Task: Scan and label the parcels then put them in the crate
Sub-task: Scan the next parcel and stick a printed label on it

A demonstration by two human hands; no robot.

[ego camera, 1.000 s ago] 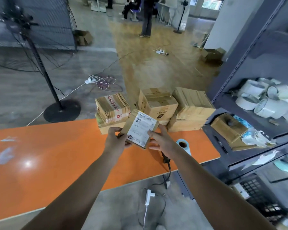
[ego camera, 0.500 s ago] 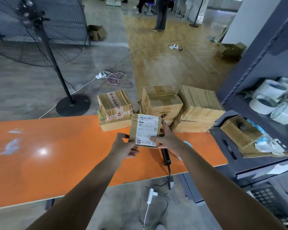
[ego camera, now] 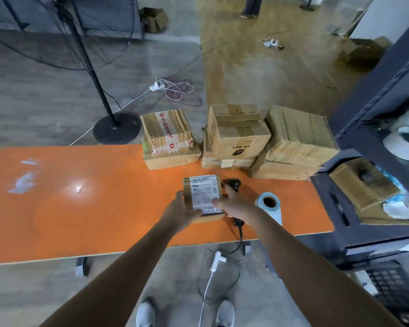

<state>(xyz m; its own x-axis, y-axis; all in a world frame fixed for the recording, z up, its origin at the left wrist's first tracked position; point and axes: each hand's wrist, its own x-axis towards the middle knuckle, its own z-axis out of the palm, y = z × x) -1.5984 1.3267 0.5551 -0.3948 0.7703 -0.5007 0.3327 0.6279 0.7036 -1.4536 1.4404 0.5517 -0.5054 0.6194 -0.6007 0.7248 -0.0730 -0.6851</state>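
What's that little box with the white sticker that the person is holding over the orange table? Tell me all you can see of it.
The small parcel is a brown cardboard box with a white printed label, carrying barcodes, across its upward face. It lies about level, low over the orange table; whether it rests there is unclear. The left hand grips its left side, and the right hand grips its right side, reaching onto the label.

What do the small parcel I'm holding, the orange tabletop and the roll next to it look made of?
The small parcel: matte brown cardboard with a printed white paper label. The orange tabletop: smooth glossy laminate or coated board, going by the glare. The roll: pale blue paper or label stock on a brown, probably cardboard, core.
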